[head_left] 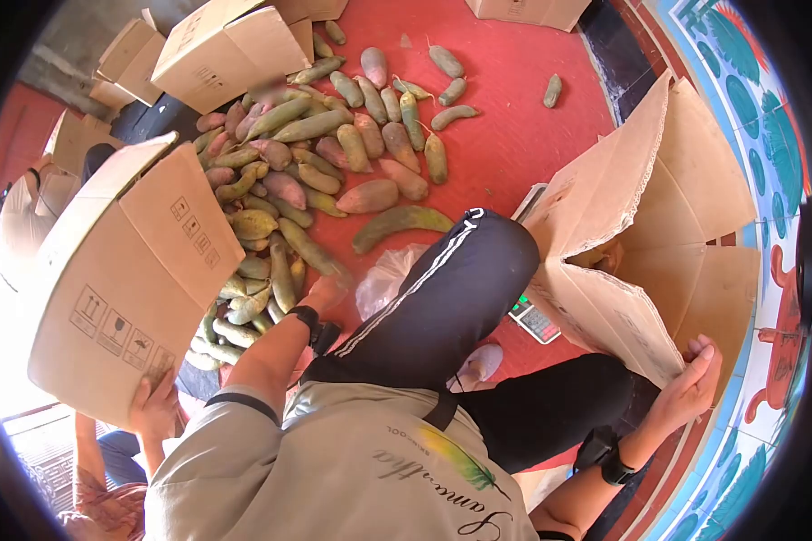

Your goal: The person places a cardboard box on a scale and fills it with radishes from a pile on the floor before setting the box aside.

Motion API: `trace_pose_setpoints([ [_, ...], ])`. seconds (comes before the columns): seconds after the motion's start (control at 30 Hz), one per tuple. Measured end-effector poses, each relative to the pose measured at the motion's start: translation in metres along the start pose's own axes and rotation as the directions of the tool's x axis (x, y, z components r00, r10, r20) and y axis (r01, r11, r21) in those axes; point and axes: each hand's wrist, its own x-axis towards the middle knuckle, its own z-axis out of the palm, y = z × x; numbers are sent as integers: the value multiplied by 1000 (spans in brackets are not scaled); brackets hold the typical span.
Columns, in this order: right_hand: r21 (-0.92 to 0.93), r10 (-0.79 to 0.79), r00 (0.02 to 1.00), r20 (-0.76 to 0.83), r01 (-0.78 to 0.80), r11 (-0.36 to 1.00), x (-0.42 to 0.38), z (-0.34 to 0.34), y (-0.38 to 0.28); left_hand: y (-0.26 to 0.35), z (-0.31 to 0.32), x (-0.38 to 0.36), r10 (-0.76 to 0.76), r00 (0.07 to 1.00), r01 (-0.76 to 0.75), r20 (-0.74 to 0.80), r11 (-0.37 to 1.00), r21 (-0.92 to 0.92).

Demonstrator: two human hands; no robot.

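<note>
My right hand (692,386) is closed on the near edge of an open cardboard box (604,311) at the right. That box sits on a digital scale, whose keypad (539,323) peeks out beside my knee. My left hand (327,294) is down at the near edge of a heap of long green and reddish radishes (289,194). It meets the end of a long green radish (309,248); its blurred fingers do not show whether they grip it. A crumpled clear plastic bag (390,279) lies just right of that hand.
Another person's hand (155,406) holds a second cardboard box (131,279) at the left. More boxes (230,59) stand behind the heap, where another person (32,216) is partly visible. A lone radish (552,91) lies on the red floor (514,135). A tiled wall (771,180) borders the right.
</note>
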Motion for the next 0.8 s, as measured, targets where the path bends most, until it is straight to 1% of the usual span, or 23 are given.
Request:
trace_pose_setpoints([
  [0.03,3,-4,1000,1,4,1000,0,0,0,-7,7,7,-2,1000,2,-2,1000,-4],
  [0.1,-14,4,1000,4,-4,1000,1,0,0,-15,11,11,-16,990,16,-140,1000,1],
  [0.13,-12,2,1000,6,-2,1000,1,0,0,-19,12,13,-18,990,18,-141,1000,-1],
  [0.2,-5,-6,1000,0,6,1000,1,0,0,-17,3,4,74,976,-47,-206,990,134],
  [0.23,-4,-8,1000,1,8,1000,1,0,0,-15,-2,0,73,976,-46,-206,990,132],
  [0.3,-30,-24,1000,0,24,999,1,0,0,-12,-14,-8,21,993,-15,-115,998,58],
  [0.33,-29,-26,1000,1,26,999,1,0,-1,-14,-14,-9,19,993,-13,-116,998,56],
  [0.4,-31,-19,1000,4,19,999,1,0,-1,-20,-14,-14,-12,979,46,-201,985,167],
  [0.43,-29,-21,1000,5,21,999,1,0,-1,-22,-13,-15,-14,979,48,-202,985,165],
  [0.5,-41,-31,1000,5,31,999,1,0,0,-26,-11,-18,-62,954,125,-294,971,202],
  [0.63,-41,-38,999,9,38,998,2,0,2,-41,-19,-18,-68,967,108,-245,982,154],
  [0.7,-40,-47,999,4,47,998,2,0,3,-37,-26,-28,-77,980,128,-185,951,283],
  [0.73,-40,-49,999,3,49,998,2,0,4,-34,-31,-35,-76,980,127,-185,951,282],
  [0.8,-51,-36,999,12,37,998,2,0,5,-26,-41,-51,-5,930,198,-367,849,490],
])
